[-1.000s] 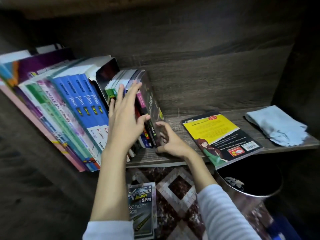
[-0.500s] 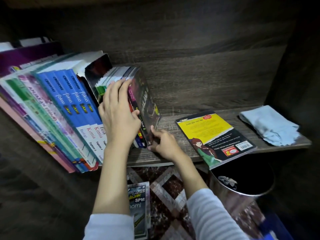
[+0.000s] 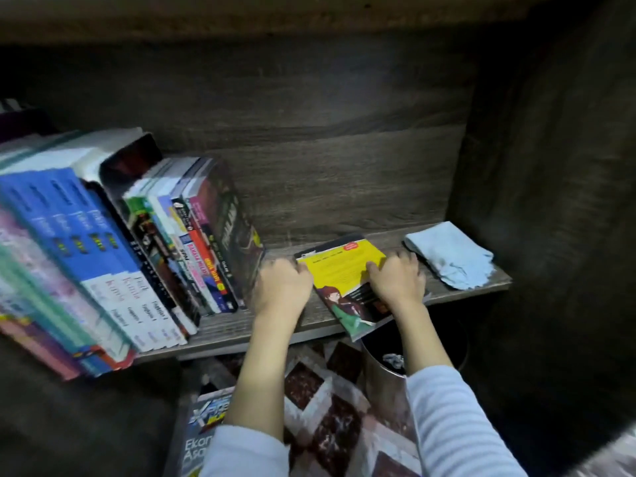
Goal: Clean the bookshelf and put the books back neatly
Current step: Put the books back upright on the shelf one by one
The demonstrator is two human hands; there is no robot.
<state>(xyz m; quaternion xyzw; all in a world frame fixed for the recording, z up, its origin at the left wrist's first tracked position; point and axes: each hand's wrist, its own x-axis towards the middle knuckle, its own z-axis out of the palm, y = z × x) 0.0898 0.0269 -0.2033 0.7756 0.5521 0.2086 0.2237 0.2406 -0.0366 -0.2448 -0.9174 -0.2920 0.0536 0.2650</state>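
Both hands are curled onto the yellow book [image 3: 339, 273]: left hand [image 3: 282, 287] on its left edge, right hand [image 3: 395, 280] over its right side, covering the lower cover. It lies flat on the shelf [image 3: 223, 330], its corner overhanging. The leaning book row [image 3: 179, 242] at left is blurry and cut off, and the blue cloth [image 3: 447, 256] sits far right.

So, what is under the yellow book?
The yellow book lies on the shelf. Its near corner hangs past the edge, over the bin. Anything between book and shelf is hidden.
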